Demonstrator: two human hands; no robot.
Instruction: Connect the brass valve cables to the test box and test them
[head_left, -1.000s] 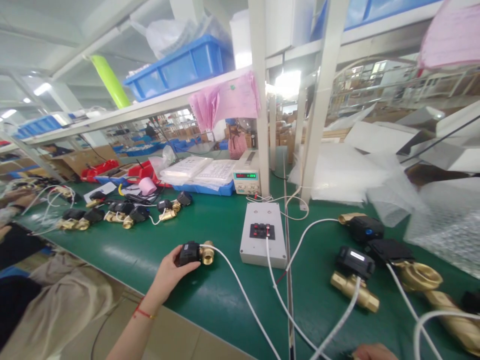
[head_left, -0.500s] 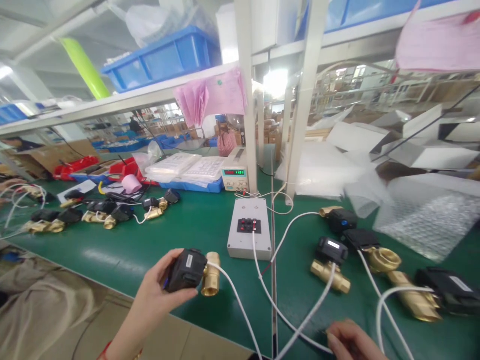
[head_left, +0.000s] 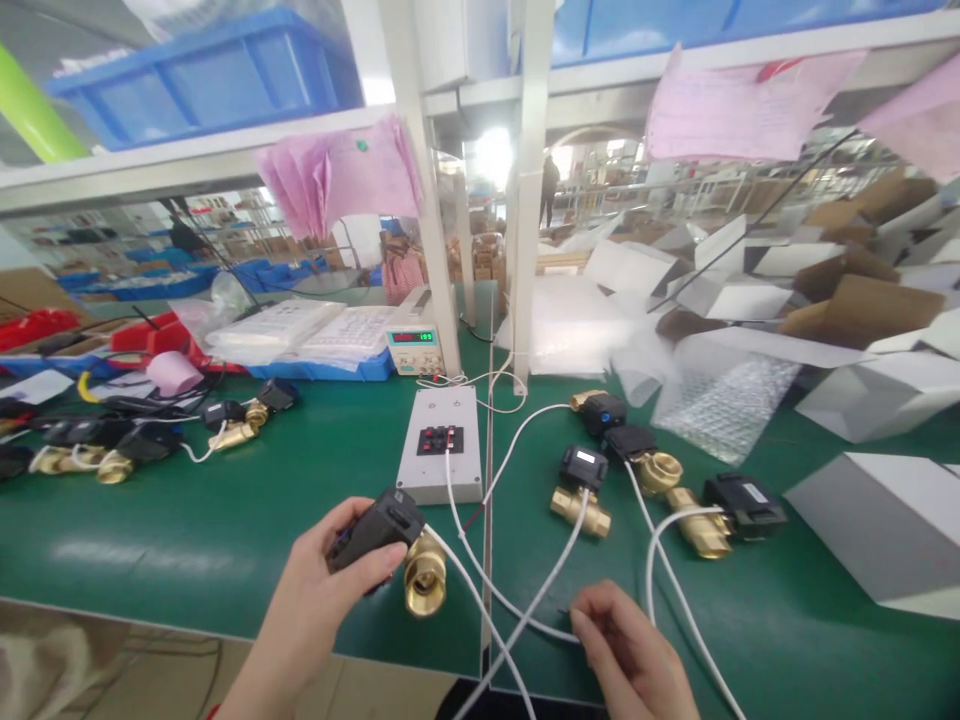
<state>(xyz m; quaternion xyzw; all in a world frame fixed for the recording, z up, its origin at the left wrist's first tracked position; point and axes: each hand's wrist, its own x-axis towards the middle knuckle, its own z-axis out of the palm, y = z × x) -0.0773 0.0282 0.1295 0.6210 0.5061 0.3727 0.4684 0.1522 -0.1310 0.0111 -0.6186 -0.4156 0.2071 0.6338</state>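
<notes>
Since the earlier frames the left hand [head_left: 330,590] has drawn the motorised valve [head_left: 390,545] in toward the near edge and tipped it, so its brass body [head_left: 425,587] now hangs at 5 o'clock below the black actuator. The right hand [head_left: 637,655], barely in view before, has come up from the bottom edge.

The left grip is clenched around the valve's black housing, thumb along the near side and fingers wrapped behind; the valve is lifted clear of the green surface [head_left: 225,530], low and left of centre in the view. The right grip is pinched on a white cable [head_left: 525,625], thumb and forefinger closed at its end, at 4 o'clock from the valve. That cable runs back up to the valve's housing.

At 12 o'clock from the valve, just beyond it, lies a grey test box [head_left: 442,455] with a black terminal block, another white lead plugged into it. Behind the box stands a power supply [head_left: 414,345] showing green digits.

At 2 o'clock from the right hand, 4 more valves [head_left: 581,490] with brass bodies lie near one another, their white cables looping toward the near edge. At 10 o'clock, well apart, a row of valves [head_left: 112,455] lies along the left side. White boxes [head_left: 877,520] sit at the far right.
</notes>
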